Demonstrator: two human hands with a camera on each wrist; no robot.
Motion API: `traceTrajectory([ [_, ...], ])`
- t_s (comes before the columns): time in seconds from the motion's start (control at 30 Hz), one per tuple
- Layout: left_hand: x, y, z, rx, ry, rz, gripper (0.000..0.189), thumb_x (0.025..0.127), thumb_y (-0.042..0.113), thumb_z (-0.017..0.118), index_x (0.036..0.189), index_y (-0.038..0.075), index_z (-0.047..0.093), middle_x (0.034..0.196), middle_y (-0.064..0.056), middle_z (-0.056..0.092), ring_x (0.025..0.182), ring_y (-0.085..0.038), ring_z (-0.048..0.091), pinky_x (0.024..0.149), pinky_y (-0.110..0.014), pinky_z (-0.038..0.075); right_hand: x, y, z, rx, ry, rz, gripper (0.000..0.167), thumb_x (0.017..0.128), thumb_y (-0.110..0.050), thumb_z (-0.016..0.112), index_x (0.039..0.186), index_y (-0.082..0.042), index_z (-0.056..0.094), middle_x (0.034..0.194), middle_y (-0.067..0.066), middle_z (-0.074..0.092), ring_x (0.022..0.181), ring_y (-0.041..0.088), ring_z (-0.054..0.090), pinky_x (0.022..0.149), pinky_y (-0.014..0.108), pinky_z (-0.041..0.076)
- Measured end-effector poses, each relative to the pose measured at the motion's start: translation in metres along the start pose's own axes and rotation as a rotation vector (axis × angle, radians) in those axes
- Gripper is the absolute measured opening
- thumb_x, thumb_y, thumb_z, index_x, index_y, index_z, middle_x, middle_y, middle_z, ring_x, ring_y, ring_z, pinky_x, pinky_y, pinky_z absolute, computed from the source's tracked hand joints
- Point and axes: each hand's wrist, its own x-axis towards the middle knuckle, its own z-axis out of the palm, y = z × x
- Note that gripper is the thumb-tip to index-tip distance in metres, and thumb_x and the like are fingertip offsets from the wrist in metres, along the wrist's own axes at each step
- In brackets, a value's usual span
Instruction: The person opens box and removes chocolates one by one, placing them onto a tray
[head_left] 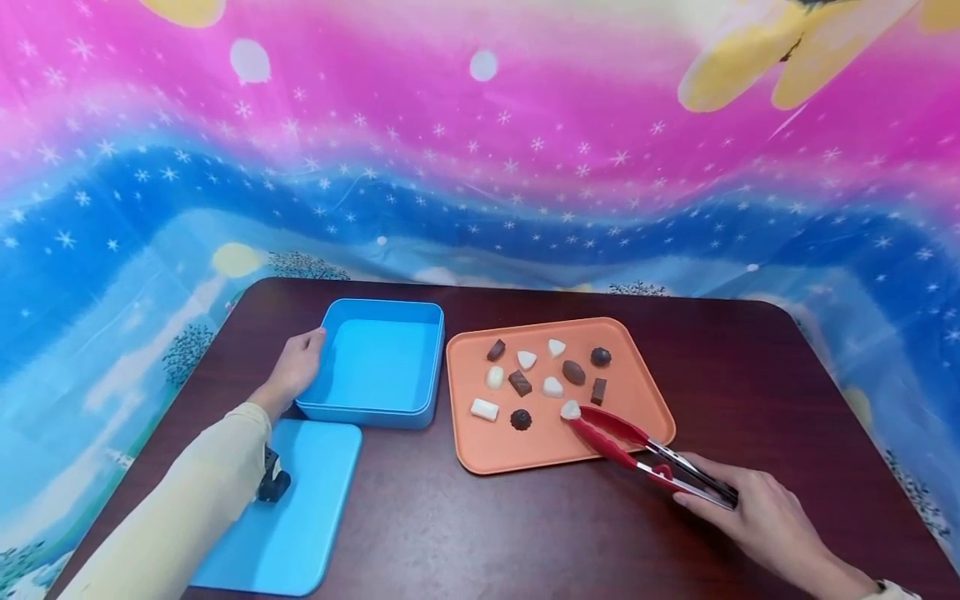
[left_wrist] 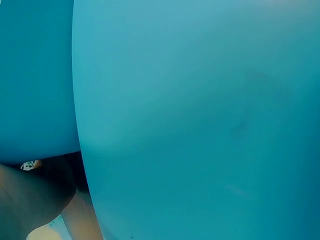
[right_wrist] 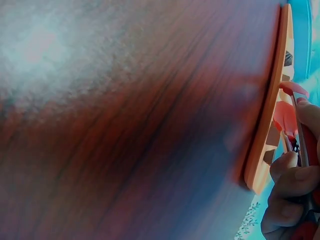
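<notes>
My right hand (head_left: 772, 517) grips a pair of red-tipped tongs (head_left: 637, 446), also seen in the right wrist view as tongs (right_wrist: 287, 117) beside the fingers. The tong tips are at a white chocolate (head_left: 571, 409) near the front of the orange tray (head_left: 468, 454). More chocolates lie around it, among them a white heart (head_left: 552, 386), a brown oval (head_left: 573, 372) and a dark round one (head_left: 521, 419). On the left, my left hand (head_left: 296, 367) holds the left wall of an open blue box (head_left: 375, 417), thumb at the rim. Nothing lies inside the box.
A flat blue lid (head_left: 315, 500) lies on the dark wooden table (head_left: 420, 533), in front of the box and under the left forearm. Behind the table hangs a colourful printed cloth (head_left: 480, 167). The tray stands just right of the box.
</notes>
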Motion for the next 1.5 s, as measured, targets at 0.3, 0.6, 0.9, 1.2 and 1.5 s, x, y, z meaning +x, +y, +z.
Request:
traceTrajectory([
  [0.3, 0.003, 0.006, 0.001, -0.010, -0.002, -0.001, 0.070, 0.110, 0.049, 0.015, 0.161, 0.002, 0.011, 0.167, -0.026, 0.016, 0.153, -0.049, 0.019, 0.122, -0.067, 0.022, 0.005, 0.008, -0.013, -0.010, -0.067, 0.027, 0.074, 0.084, -0.063, 0.072, 0.138, -0.015, 0.064, 0.087, -0.004, 0.067, 0.062, 0.005, 0.043, 0.051, 0.023, 0.032],
  [0.6, 0.004, 0.011, 0.002, -0.010, 0.003, 0.017, 0.070, 0.110, 0.049, 0.014, 0.161, 0.002, 0.010, 0.168, -0.025, 0.015, 0.154, -0.049, 0.017, 0.123, -0.066, 0.021, 0.009, 0.010, -0.025, -0.021, -0.076, 0.003, 0.075, 0.083, -0.065, 0.072, 0.138, -0.015, 0.064, 0.079, -0.005, 0.063, 0.061, 0.004, 0.043, 0.050, 0.023, 0.034],
  [0.9, 0.005, 0.010, 0.008, -0.025, -0.003, 0.017, 0.070, 0.110, 0.049, 0.015, 0.162, 0.003, 0.011, 0.168, -0.024, 0.016, 0.154, -0.047, 0.018, 0.124, -0.065, 0.021, 0.003, 0.007, -0.036, -0.058, -0.031, 0.029, 0.086, 0.075, -0.073, 0.073, 0.141, -0.019, 0.061, 0.065, -0.006, 0.050, 0.056, 0.004, 0.035, 0.049, 0.024, 0.023],
  [1.2, 0.002, 0.005, 0.006, -0.021, -0.017, 0.011, 0.070, 0.110, 0.049, 0.015, 0.162, 0.003, 0.009, 0.168, -0.024, 0.013, 0.155, -0.048, 0.015, 0.124, -0.065, 0.019, -0.004, -0.001, -0.031, 0.003, 0.077, 0.020, 0.084, 0.073, -0.065, 0.081, 0.140, -0.018, 0.062, 0.070, -0.003, 0.048, 0.056, 0.004, 0.032, 0.047, 0.025, 0.021],
  [1.5, -0.001, -0.001, 0.001, -0.010, -0.011, -0.015, 0.072, 0.109, 0.050, 0.012, 0.161, 0.001, 0.008, 0.167, -0.028, 0.016, 0.152, -0.051, 0.019, 0.121, -0.068, 0.023, 0.004, -0.015, -0.018, 0.099, 0.210, -0.028, 0.077, 0.072, -0.055, 0.087, 0.136, -0.020, 0.063, 0.073, -0.005, 0.051, 0.056, 0.003, 0.035, 0.047, 0.024, 0.026],
])
